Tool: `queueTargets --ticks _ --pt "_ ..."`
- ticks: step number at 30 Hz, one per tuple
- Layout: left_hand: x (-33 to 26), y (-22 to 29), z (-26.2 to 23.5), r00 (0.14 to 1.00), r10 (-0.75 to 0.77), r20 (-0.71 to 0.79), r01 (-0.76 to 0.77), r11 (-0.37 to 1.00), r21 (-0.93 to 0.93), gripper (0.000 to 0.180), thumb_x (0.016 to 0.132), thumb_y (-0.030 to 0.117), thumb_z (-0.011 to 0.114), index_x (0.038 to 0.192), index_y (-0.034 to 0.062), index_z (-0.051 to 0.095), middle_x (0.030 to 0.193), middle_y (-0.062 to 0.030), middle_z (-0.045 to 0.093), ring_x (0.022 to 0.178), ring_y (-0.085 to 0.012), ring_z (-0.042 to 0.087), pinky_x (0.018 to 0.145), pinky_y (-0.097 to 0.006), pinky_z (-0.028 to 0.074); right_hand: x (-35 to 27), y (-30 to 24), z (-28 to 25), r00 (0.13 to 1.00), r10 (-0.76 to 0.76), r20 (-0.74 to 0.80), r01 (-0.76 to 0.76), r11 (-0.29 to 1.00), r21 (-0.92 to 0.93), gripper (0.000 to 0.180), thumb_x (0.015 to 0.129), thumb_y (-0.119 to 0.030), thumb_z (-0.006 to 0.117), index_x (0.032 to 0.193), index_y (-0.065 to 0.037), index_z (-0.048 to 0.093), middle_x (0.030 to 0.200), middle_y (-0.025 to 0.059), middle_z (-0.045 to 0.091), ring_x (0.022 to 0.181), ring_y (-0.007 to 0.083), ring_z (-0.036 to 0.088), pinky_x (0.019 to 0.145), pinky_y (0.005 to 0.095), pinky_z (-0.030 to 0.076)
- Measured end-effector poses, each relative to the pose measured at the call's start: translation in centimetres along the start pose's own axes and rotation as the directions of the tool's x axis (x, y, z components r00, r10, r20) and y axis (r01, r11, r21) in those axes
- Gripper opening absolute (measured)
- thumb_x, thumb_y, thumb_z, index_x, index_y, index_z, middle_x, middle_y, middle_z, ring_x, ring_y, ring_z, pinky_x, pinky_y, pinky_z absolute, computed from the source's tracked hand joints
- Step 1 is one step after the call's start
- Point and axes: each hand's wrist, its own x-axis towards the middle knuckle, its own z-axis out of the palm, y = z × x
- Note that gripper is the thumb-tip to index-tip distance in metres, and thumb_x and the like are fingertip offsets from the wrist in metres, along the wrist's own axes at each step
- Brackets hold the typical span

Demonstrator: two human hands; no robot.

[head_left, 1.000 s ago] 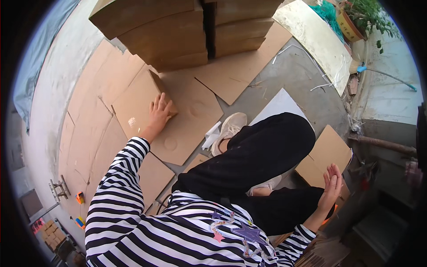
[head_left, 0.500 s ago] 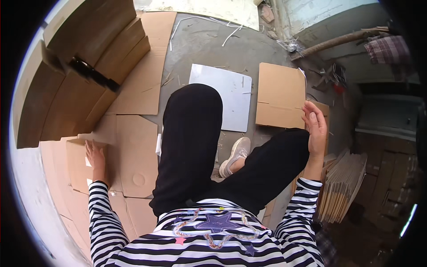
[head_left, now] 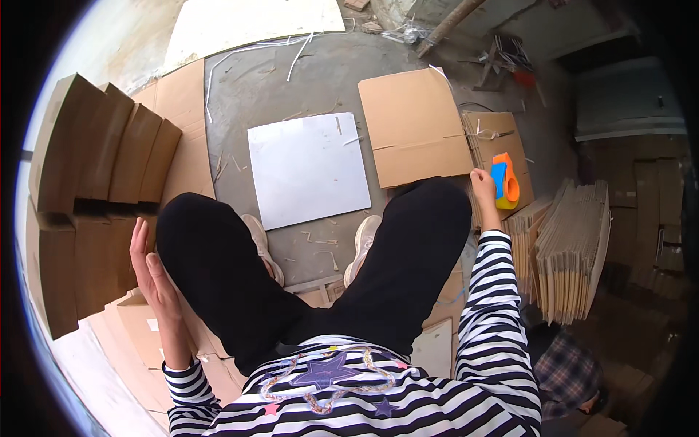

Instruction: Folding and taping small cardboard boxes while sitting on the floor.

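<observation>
My right hand (head_left: 486, 195) is closed at the near right corner of a flattened cardboard box (head_left: 419, 120), its fingertips pinched on the edge. That box tops a pile of flat cardboard on the floor just beyond my right knee. An orange and blue tape dispenser (head_left: 511, 180) lies right of this hand on more flat cardboard. By my left knee, my left hand (head_left: 154, 269) is raised and empty, its fingers stretched out. Nearest to it are stacked brown cartons (head_left: 109, 149) at the left and a small carton (head_left: 138, 324) with white labels below.
A white board (head_left: 309, 167) lies on the concrete floor ahead of my feet. Bundled flat cardboard (head_left: 571, 251) stands at the right. White straps (head_left: 298, 57) lie across the far floor, near a pale sheet (head_left: 251, 25). Plaid cloth (head_left: 568, 368) shows at the lower right.
My left hand has come off the small carton and up beside my knee. My right hand has closed at the flattened box's corner. My legs have spread, and the tape dispenser has come into sight.
</observation>
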Motion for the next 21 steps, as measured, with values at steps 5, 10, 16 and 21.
queueTargets --ticks 5,10,16,21 --pt "0.9 1.9 1.0 0.994 -0.041 0.098 0.009 0.952 0.305 0.043 0.093 0.027 0.043 0.129 0.0027 0.041 0.129 -0.0154 0.044 0.122 -0.0291 0.040 0.103 -0.039 0.029 4.0 2.5 3.7 0.995 0.066 -0.076 -0.086 0.949 -0.304 0.051 0.075 -0.039 0.061 0.108 0.000 0.059 0.098 0.0193 0.062 0.096 0.0347 0.057 0.085 0.0393 0.044" --pt "0.9 1.9 1.3 0.997 -0.041 0.070 0.010 0.920 0.391 0.042 0.093 0.026 0.044 0.128 0.0026 0.042 0.129 -0.0151 0.045 0.121 -0.0291 0.041 0.102 -0.038 0.029 4.3 0.5 5.1 0.976 0.211 0.047 -0.187 0.934 -0.303 0.051 0.072 -0.038 0.065 0.105 0.000 0.059 0.111 0.0261 0.054 0.105 0.0371 0.051 0.092 0.0405 0.040" --pt "1.7 2.6 2.8 0.996 -0.047 0.079 0.015 0.930 0.368 0.041 0.093 0.025 0.045 0.127 0.0024 0.043 0.128 -0.0155 0.046 0.121 -0.0293 0.041 0.103 -0.038 0.028 1.8 -0.2 7.2 0.985 0.170 -0.035 -0.174 0.953 -0.246 0.042 0.070 -0.038 0.068 0.088 0.000 0.062 0.100 0.0214 0.055 0.108 0.0321 0.046 0.093 0.0374 0.038" --pt "1.7 4.9 3.5 0.990 0.081 0.114 -0.138 0.699 0.702 0.041 0.090 0.019 0.050 0.127 0.0028 0.043 0.134 -0.0156 0.039 0.126 -0.0317 0.034 0.104 -0.041 0.026 -1.7 -3.2 10.3 0.898 0.435 -0.058 -0.438 0.898 -0.049 0.038 0.076 -0.042 0.063 0.087 -0.006 0.063 0.101 0.0160 0.056 0.109 0.0296 0.042 0.093 0.0386 0.036"
